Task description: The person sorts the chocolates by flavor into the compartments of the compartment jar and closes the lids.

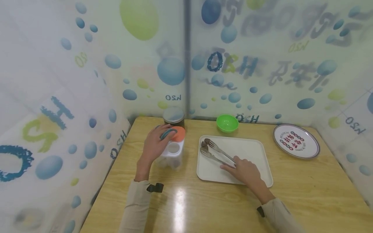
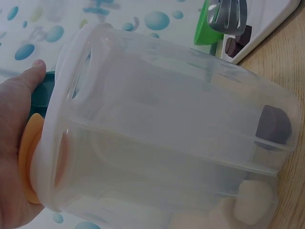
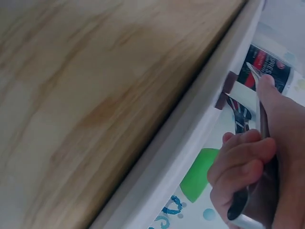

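Note:
On the left, a clear plastic container (image 2: 157,114) stands with an orange cap (image 1: 178,134) and a teal cap (image 1: 168,134) at its top. My left hand (image 1: 155,142) pinches the teal cap between thumb and fingers. Through the container's wall show a dark piece (image 2: 274,126) and several pale pieces (image 2: 253,201) at the bottom. My right hand (image 1: 246,171) grips metal tongs (image 1: 221,153) over a white tray (image 1: 250,147). Two dark brown chunks (image 1: 205,144) lie at the tray's far left corner, close to the spread tong tips.
Behind the container stands a dark jar (image 1: 174,116) with a grey lid. A green bowl (image 1: 227,123) sits beyond the tray, and a white patterned plate (image 1: 296,141) lies at the right. Printed panels (image 1: 151,71) enclose the wooden table (image 1: 314,194) at the back and sides.

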`<state>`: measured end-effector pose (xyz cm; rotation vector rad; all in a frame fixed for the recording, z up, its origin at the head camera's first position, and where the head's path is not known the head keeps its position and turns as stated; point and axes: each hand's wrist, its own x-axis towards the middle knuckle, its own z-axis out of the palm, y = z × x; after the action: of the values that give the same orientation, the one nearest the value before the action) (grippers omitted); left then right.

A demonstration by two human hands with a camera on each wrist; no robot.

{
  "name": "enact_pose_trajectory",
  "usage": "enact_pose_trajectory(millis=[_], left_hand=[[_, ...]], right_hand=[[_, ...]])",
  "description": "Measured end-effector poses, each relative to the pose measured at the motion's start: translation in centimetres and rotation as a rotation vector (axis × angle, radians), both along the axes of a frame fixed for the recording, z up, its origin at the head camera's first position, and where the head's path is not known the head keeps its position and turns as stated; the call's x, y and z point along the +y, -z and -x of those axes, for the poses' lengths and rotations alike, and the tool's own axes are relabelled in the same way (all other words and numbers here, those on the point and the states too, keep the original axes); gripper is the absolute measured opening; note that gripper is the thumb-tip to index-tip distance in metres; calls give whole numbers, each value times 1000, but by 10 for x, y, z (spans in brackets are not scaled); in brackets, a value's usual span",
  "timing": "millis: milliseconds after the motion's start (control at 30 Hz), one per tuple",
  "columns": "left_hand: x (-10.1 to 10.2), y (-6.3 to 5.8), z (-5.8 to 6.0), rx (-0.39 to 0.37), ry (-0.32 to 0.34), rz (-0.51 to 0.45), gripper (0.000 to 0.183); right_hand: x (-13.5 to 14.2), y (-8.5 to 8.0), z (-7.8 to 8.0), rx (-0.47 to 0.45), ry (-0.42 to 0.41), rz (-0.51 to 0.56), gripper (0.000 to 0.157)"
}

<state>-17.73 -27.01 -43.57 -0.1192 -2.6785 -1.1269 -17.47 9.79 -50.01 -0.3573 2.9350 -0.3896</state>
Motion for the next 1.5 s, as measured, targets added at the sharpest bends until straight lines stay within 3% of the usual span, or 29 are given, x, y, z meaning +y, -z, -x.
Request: enact_pose_trajectory(millis=[133,500,867,1133,1500], left_hand=[[1,-1,0,3,10,1,58],[0,1,1,8,2,-4,59],[-1,1,1,16,6,-2,57],[-2,0,0,9,0,-18,56],[-1,0,1,4,6,-10,55]], right_hand=[[1,6,3,7,13,-11,70],[-2,10,2,-6,-24,-30,51],[4,9,-1,38,-49,6,51],[-3,-13,-7,97,-85,119,50],[-35,-53,-26,97,-126,252,41]])
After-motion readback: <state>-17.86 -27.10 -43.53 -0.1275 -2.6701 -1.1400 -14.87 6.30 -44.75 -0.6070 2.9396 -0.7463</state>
